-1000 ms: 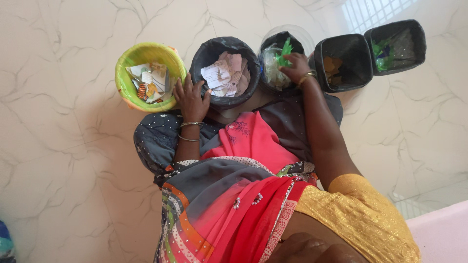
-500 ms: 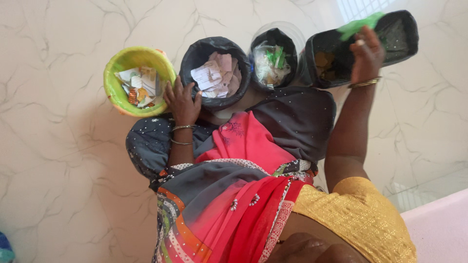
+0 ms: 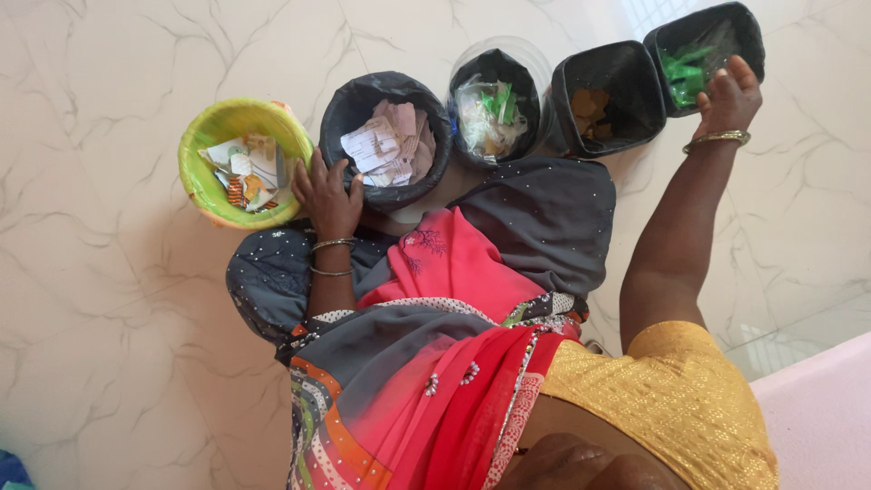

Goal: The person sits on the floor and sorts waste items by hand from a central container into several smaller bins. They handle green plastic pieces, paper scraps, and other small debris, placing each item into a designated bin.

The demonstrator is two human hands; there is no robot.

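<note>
1. Green bowl of mixed scraps is standing on the floor; left hand is resting beside it, fingers spread, nothing held.
2. Round bins of paper and plastic are sitting in between.
3. Right hand is being held at the far black bin, fingers loosely curled, apparently empty; green scraps are lying inside. Sorting is judged mid-way; another scrap would need picking next.

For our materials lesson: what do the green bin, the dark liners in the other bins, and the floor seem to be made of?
Green bin: probably moulded plastic, with a smooth, slightly glossy rim in one even colour.
Dark liners: probably thin plastic film, black, crinkled and folded over the rims.
Floor: looks like polished marble or marble-look tile, white with grey veins and a straight joint line; which one cannot be told.
</note>
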